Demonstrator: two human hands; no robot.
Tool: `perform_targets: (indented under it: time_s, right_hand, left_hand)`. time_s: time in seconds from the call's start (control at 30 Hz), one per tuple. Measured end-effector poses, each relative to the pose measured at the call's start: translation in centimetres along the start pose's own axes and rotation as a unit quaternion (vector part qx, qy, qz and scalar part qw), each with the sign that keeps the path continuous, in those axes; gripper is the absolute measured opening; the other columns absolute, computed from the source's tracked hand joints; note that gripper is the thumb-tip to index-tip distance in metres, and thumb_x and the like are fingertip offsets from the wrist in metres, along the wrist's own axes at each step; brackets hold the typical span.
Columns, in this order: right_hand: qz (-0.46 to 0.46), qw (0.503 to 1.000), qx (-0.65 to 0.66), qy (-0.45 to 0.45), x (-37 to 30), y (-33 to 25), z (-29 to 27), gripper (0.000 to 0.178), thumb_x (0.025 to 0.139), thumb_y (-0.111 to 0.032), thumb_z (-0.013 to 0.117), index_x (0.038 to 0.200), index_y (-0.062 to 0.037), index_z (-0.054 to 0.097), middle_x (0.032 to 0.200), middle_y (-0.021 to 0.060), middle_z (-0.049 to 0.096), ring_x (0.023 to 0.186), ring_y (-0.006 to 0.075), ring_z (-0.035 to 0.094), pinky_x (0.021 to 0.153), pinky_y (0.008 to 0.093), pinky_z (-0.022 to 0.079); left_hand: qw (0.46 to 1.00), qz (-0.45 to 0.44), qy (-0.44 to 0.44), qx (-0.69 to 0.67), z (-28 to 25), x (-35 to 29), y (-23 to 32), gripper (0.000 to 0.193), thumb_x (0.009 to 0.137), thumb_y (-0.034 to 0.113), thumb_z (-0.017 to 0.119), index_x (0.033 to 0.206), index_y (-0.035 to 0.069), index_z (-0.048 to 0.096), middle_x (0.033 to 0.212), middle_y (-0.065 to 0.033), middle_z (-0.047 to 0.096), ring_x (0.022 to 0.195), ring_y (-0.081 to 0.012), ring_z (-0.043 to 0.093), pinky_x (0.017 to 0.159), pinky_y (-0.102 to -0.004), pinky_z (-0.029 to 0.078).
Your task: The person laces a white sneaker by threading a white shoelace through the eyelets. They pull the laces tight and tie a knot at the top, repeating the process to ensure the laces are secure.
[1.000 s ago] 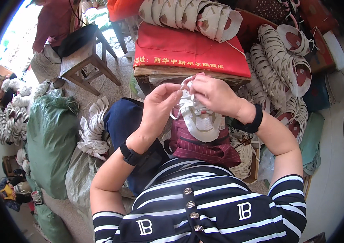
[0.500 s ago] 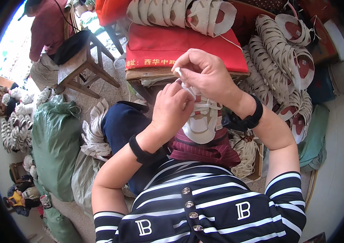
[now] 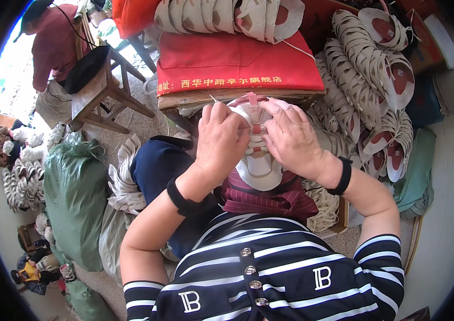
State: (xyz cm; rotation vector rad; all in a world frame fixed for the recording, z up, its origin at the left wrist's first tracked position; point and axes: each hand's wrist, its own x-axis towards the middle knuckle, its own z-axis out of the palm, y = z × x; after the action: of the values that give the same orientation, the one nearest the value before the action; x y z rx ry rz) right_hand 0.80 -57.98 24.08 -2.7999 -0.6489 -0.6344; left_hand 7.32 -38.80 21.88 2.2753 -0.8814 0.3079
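A white and beige sneaker upper (image 3: 259,172) with a pink tongue tab lies toe toward me on a maroon striped cloth (image 3: 269,200) over my lap. My left hand (image 3: 220,136) is closed at its left side, pinching a white shoelace (image 3: 214,99) whose tip sticks up above the fingers. On the opposite side my right hand (image 3: 295,136) is closed on the upper's edge, fingers curled beside the tongue. Lace runs across the front of the upper; its path under my fingers is hidden.
Ahead stands a wooden stool with a red cloth (image 3: 237,61) and a row of stacked uppers (image 3: 227,16). More stacked uppers (image 3: 366,75) hang at right, above a box of laces (image 3: 326,211). At left are green sacks (image 3: 74,198), a wooden chair (image 3: 104,96) and a seated person.
My right hand has come down from above the tongue to the upper's right side. My left hand has shifted left and up, now with the lace tip showing. The pink tongue tab has come into view.
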Motion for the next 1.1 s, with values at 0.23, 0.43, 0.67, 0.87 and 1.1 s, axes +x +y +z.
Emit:
perform_targets:
  time_s: [0.23, 0.43, 0.67, 0.87, 1.1]
  right_hand:
    - [0.073, 0.995, 0.069, -0.007, -0.1, 0.4, 1.0, 0.022, 0.079, -0.009, 0.076, 0.093, -0.0022, 0.06, 0.135, 0.0186, 0.054, 0.128, 0.035, 0.05, 0.107, 0.0436, 0.042]
    - [0.074, 0.985, 0.139, 0.069, 0.2, 2.0, 0.0, 0.016, 0.082, 0.0, 0.072, 0.092, -0.0044, 0.06, 0.121, 0.0136, 0.062, 0.114, 0.0333, 0.056, 0.1, 0.0416, 0.044]
    - [0.315, 0.704, 0.635, 0.05, 0.7, 1.3, -0.9, 0.007, 0.105, -0.011, 0.053, 0.101, -0.0067, 0.056, 0.098, 0.007, 0.067, 0.064, 0.0121, 0.061, 0.063, 0.0244, 0.053]
    - [0.414, 0.514, 0.751, 0.025, 0.9, 1.4, -0.9, 0.005, 0.103, -0.011, 0.052, 0.098, -0.0098, 0.055, 0.07, -0.0043, 0.045, 0.048, 0.0039, 0.039, 0.049, 0.0219, 0.044]
    - [0.352, 0.42, 0.739, 0.393, -4.2, 19.5, -9.9, 0.024, 0.09, 0.014, 0.055, 0.078, -0.0034, 0.045, 0.066, 0.0021, 0.041, 0.059, 0.0125, 0.047, 0.075, 0.031, 0.058]
  left_hand:
    - [0.999, -0.025, 0.016, -0.04, 1.0, -0.7, 0.3, 0.01, 0.077, 0.007, 0.074, 0.085, 0.006, 0.068, 0.093, -0.0108, 0.053, 0.096, -0.0318, 0.052, 0.084, -0.0413, 0.046]
    - [0.966, -0.12, 0.046, -0.225, 0.6, -2.5, -0.1, 0.013, 0.086, 0.004, 0.073, 0.097, 0.006, 0.065, 0.093, -0.0052, 0.049, 0.075, -0.0146, 0.05, 0.064, -0.0281, 0.044]
    - [0.97, -0.16, -0.06, -0.175, -0.9, -4.9, -2.8, 0.018, 0.082, 0.008, 0.078, 0.097, 0.004, 0.068, 0.091, -0.005, 0.053, 0.069, -0.0144, 0.052, 0.064, -0.029, 0.046]
    - [0.976, -0.148, -0.08, -0.139, -1.5, -4.1, -2.8, 0.016, 0.083, 0.007, 0.072, 0.096, 0.004, 0.061, 0.092, -0.0117, 0.057, 0.076, -0.0271, 0.061, 0.071, -0.0376, 0.052]
    - [0.971, -0.156, -0.019, -0.182, -1.3, -3.8, -2.3, 0.017, 0.084, 0.005, 0.069, 0.096, 0.002, 0.057, 0.09, -0.0121, 0.061, 0.074, -0.0258, 0.062, 0.068, -0.0371, 0.051]
